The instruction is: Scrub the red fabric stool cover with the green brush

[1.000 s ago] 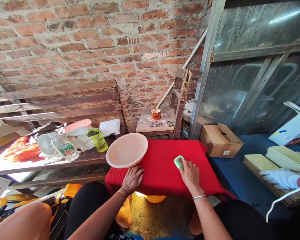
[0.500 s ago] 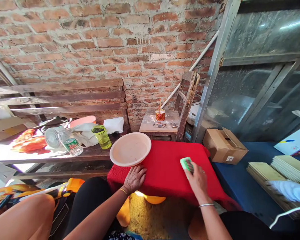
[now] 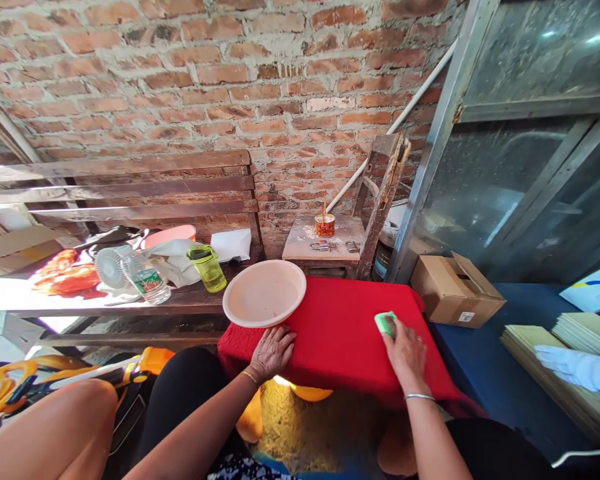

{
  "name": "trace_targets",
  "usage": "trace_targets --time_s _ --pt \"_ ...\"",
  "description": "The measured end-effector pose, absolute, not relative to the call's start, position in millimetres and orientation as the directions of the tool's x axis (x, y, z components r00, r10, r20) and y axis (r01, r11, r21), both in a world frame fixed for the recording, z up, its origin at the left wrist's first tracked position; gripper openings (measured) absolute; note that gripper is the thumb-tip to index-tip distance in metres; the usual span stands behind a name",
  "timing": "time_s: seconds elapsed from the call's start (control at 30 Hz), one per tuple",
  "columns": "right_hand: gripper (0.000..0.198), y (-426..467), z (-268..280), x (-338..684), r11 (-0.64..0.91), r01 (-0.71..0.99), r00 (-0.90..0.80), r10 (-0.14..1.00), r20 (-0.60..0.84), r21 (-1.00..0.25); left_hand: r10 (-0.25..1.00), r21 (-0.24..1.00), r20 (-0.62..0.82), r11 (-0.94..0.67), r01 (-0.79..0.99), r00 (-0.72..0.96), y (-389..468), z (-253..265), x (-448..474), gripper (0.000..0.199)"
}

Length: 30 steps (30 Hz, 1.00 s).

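Note:
A red cloth (image 3: 340, 333) covers the low table in front of me. My left hand (image 3: 273, 353) lies flat on its near left part, fingers stretched out, just below the rim of a pale pink basin (image 3: 265, 293). Over the right part of the cloth, my right hand (image 3: 405, 350) grips a small green-and-white brush (image 3: 385, 324). The fingers cover much of the brush, so its underside is hard to see.
Left, a wooden bench (image 3: 190, 297) holds a green bottle (image 3: 207, 268), a clear water bottle (image 3: 150, 283) and a small fan (image 3: 111, 268). An incense pot (image 3: 325, 225) stands on a chair. Right are a cardboard box (image 3: 455, 293), stacked boards (image 3: 535, 343) and another person's gloved hand (image 3: 577, 367).
My right hand has slid slightly right with the brush, which is now more covered. My left hand stays on the cloth. The other person's gloved hand reaches farther over the boards.

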State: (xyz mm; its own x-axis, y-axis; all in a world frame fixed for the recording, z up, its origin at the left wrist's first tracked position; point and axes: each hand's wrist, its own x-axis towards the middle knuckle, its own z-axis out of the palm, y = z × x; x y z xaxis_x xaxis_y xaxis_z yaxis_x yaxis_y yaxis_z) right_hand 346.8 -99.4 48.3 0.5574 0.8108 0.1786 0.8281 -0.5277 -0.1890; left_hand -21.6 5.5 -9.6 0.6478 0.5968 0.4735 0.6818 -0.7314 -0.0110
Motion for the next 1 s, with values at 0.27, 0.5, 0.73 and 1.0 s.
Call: trace_targets --time_s 0.27,0.5,0.73,1.0 --pt "0.061 -132.2 34.9 412.7 -0.775 0.529 0.849 0.475 0.232 -0.347 0.604 0.02 0.477 -0.733 0.68 0.638 1.6 -1.5 -17.7 0.028" --pt "0.046 -81.8 12.8 292.2 -0.031 0.916 0.217 0.877 0.428 -0.401 0.634 0.066 0.478 -0.716 0.695 0.608 -1.2 -2.6 -15.2 0.029" --pt "0.042 -75.9 12.6 237.5 0.052 0.963 0.027 0.958 0.285 -0.266 0.639 0.071 0.487 -0.708 0.703 0.595 -1.5 -4.6 -15.4 0.029" --pt "0.051 -104.6 35.8 346.4 -0.489 0.853 0.521 0.824 0.221 -0.183 0.626 0.062 0.485 -0.721 0.69 0.611 -1.4 -0.9 -16.9 0.03"
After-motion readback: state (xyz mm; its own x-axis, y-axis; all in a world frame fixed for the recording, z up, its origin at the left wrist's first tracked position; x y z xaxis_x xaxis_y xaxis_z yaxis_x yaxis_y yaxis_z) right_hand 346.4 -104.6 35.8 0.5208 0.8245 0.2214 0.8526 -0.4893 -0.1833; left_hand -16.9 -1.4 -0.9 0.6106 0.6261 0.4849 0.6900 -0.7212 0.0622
